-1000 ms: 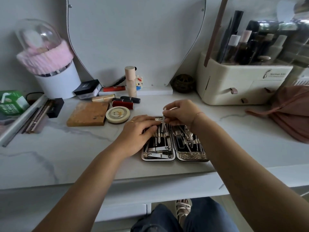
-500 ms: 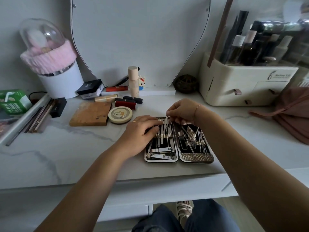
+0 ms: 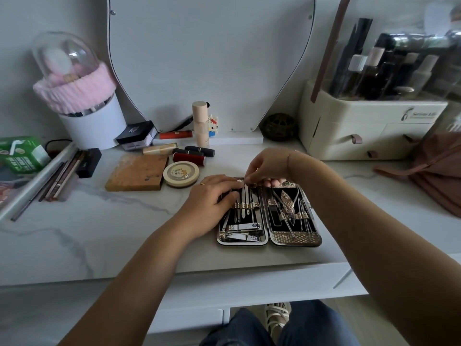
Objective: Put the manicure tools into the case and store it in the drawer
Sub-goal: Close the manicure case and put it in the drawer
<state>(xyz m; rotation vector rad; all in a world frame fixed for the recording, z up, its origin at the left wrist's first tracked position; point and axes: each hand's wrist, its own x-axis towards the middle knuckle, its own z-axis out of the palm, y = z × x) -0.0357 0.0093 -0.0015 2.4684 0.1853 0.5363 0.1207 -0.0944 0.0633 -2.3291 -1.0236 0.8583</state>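
Note:
The manicure case (image 3: pixel 294 239) lies open flat on the marble vanity top, with steel tools strapped in both halves. Nail clippers (image 3: pixel 243 228) sit low in the left half and nippers (image 3: pixel 290 206) in the right half. My left hand (image 3: pixel 212 203) rests flat on the left half's upper left part, fingers straight. My right hand (image 3: pixel 268 168) hovers over the case's far edge and pinches the top end of a thin steel tool (image 3: pixel 246 196) that runs down under the left half's strap. The drawer front (image 3: pixel 184 318) shows below the tabletop edge.
Lipsticks (image 3: pixel 189 156), a round compact (image 3: pixel 181 173) and a brown palette (image 3: pixel 137 174) lie left of the case. A cream cosmetics organiser (image 3: pixel 369 131) stands at the back right, a pink bag (image 3: pixel 439 168) on the right. A brush holder (image 3: pixel 92 128) stands at the back left.
My right hand has lowered the thin tool further into the left half's strap. My left hand stayed on the case.

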